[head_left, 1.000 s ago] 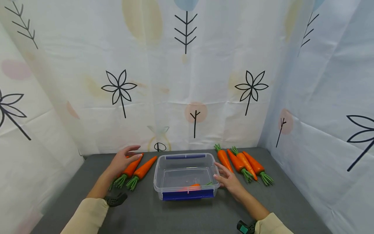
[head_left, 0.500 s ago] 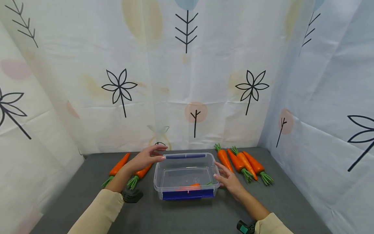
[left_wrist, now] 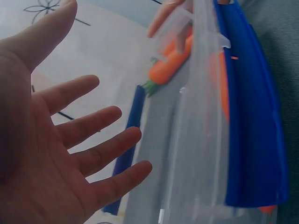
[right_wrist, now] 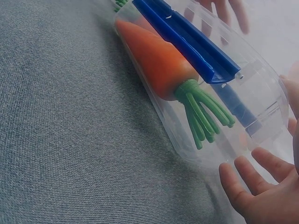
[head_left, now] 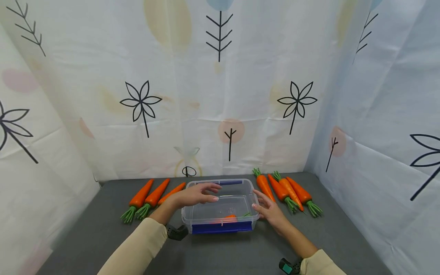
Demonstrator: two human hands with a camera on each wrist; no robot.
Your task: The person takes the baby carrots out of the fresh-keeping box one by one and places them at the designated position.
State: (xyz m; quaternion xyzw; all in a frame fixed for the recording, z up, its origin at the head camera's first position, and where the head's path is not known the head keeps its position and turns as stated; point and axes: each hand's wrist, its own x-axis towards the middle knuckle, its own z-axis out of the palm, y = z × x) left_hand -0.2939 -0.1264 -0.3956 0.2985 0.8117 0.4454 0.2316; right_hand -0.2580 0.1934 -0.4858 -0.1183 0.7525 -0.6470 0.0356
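A clear plastic container (head_left: 220,220) with blue clips stands on the grey table, no lid on it. Inside lies an orange carrot with green stems (right_wrist: 159,60), showing through the wall in the right wrist view. Over the container's left part hovers my left hand (head_left: 197,194), fingers spread and holding nothing; its palm (left_wrist: 42,154) shows in the left wrist view. At the container's right side is my right hand (head_left: 269,214), with its fingertips right at the rim and wall. Its fingers (right_wrist: 250,177) look relaxed and extended along the clear side.
Three carrots (head_left: 140,196) lie left of the container, the nearest partly behind the left forearm. Several more carrots (head_left: 297,191) lie to the right, beyond the right hand. A patterned white curtain (head_left: 220,95) rises behind the table (head_left: 220,256) and at both sides.
My left hand has moved right, from above the left carrots to over the container. My right hand and the container have stayed put.
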